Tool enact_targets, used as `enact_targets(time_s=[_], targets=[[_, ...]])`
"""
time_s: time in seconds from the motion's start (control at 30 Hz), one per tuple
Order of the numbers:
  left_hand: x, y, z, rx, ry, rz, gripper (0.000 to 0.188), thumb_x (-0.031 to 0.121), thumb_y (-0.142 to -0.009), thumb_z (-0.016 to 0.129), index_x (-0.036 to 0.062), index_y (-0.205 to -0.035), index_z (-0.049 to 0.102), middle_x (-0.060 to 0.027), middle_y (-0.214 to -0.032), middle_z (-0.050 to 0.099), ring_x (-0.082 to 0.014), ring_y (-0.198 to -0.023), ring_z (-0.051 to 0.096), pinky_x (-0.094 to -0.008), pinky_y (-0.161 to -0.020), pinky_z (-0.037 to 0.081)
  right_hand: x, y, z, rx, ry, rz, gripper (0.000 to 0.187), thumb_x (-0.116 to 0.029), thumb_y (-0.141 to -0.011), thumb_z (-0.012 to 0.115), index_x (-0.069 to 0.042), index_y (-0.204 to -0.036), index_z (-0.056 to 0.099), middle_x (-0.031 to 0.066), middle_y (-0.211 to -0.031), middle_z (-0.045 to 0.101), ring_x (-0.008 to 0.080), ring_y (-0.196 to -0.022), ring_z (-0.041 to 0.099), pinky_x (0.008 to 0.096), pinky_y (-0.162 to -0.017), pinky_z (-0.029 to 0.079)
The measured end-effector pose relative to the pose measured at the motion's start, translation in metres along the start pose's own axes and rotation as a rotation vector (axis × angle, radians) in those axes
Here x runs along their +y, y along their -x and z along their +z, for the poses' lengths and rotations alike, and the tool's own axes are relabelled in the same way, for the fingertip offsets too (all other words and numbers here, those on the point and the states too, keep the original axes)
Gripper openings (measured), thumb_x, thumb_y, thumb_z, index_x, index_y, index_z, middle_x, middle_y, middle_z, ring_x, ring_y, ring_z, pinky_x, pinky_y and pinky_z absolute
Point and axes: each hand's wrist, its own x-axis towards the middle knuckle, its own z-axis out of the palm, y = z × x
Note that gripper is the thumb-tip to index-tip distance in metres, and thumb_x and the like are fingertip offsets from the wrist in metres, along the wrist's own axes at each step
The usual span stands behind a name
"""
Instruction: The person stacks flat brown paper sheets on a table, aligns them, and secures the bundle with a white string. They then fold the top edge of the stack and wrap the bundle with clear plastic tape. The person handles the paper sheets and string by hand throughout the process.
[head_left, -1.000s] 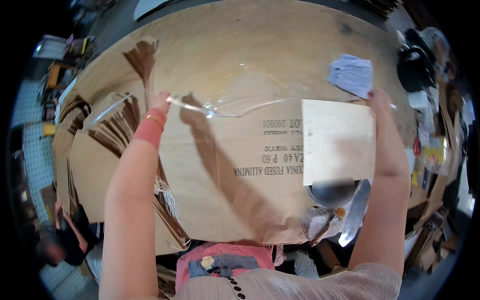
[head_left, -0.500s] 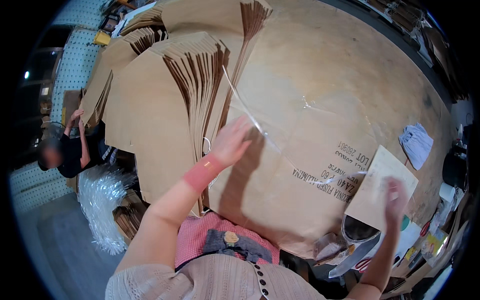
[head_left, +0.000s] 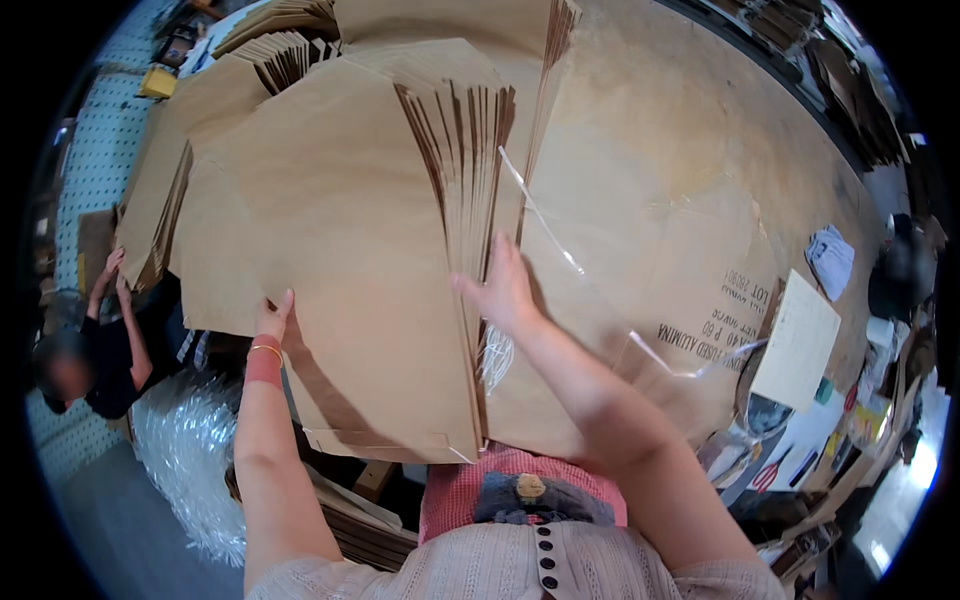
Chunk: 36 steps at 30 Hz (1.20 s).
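A stack of large brown paper bags [head_left: 370, 240] lies fanned on the table in front of me. My left hand [head_left: 274, 316] is at its lower left edge, thumb up on the paper and the other fingers mostly hidden at the edge. Against the stack's right side rests my right hand [head_left: 505, 290], fingers apart and thumb pointing left over the folded edges. A thin white plastic tie [head_left: 540, 212] lies to the right of the stack's upper part. Looped white string [head_left: 496, 356] shows just below my right hand.
A white board [head_left: 797, 340], a grey-blue cloth [head_left: 830, 260] and red-handled scissors [head_left: 765, 476] are on the right. More bag stacks [head_left: 285, 55] stand at the far left. A bundle of clear plastic strips [head_left: 190, 460] hangs beside the table. A co-worker [head_left: 110, 355] handles bags at left.
My left hand has gone from the stack's right side to its lower left edge. My right hand has left the white board and come to the stack's right side. The view has shifted.
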Motion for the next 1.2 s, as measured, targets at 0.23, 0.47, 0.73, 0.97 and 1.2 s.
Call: enact_targets(time_s=[0.23,0.47,0.73,0.97,1.2], targets=[[0.001,-0.057,0.01,-0.217,0.536,-0.251,0.041,0.03,-0.084,0.067,0.0009,-0.111,0.057,-0.005,-0.105,0.062,-0.0141,-0.094,0.058,-0.0263,-0.084,0.045,0.008,-0.063,0.015,-0.193,-0.577,0.408,0.084,-0.03,-0.066,0.082,0.009,-0.124,0.035,0.0231,-0.12,0.05,0.0296,-0.114,0.05,0.0369,-0.095,0.042],[0.038,-0.047,0.023,-0.213,0.477,-0.044,0.05,0.037,-0.085,0.064,-0.0032,-0.113,0.056,-0.0082,-0.106,0.062,-0.015,-0.099,0.056,-0.0272,-0.086,0.044,-0.006,-0.058,0.025,-0.152,-0.862,0.338,0.066,-0.012,-0.075,0.075,0.007,-0.122,0.034,0.0198,-0.115,0.052,0.0253,-0.109,0.052,0.0356,-0.091,0.046],[0.047,-0.032,-0.017,-0.015,0.048,0.003,0.062,0.05,-0.083,0.062,-0.0093,-0.101,0.06,-0.0158,-0.1,0.064,-0.0185,-0.092,0.059,-0.03,-0.08,0.046,-0.052,-0.038,0.003,0.023,-0.526,0.02,0.053,-0.013,-0.077,0.069,0.006,-0.118,0.042,0.0175,-0.108,0.059,0.0229,-0.096,0.059,0.0347,-0.082,0.048],[0.105,0.131,-0.059,-0.154,0.943,0.058,0.046,0.039,-0.094,0.049,-0.0017,-0.113,0.054,-0.0061,-0.106,0.061,-0.0158,-0.095,0.058,-0.0286,-0.081,0.047,-0.238,-0.002,-0.109,-0.014,-0.094,-0.338,0.033,-0.018,-0.075,0.062,0.004,-0.099,0.055,0.014,-0.073,0.06,0.0206,-0.069,0.059,0.0353,-0.064,0.047],[0.122,0.303,0.047,-0.774,1.428,-0.237,0.038,0.032,-0.098,0.042,0.0068,-0.126,0.044,-0.0064,-0.121,0.054,-0.016,-0.107,0.054,-0.0304,-0.086,0.046,-0.351,0.122,-0.178,-0.178,0.594,-0.788,0.026,-0.016,-0.08,0.06,-0.002,-0.1,0.053,0.0137,-0.064,0.057,0.0263,-0.056,0.054,0.0348,-0.053,0.044]])
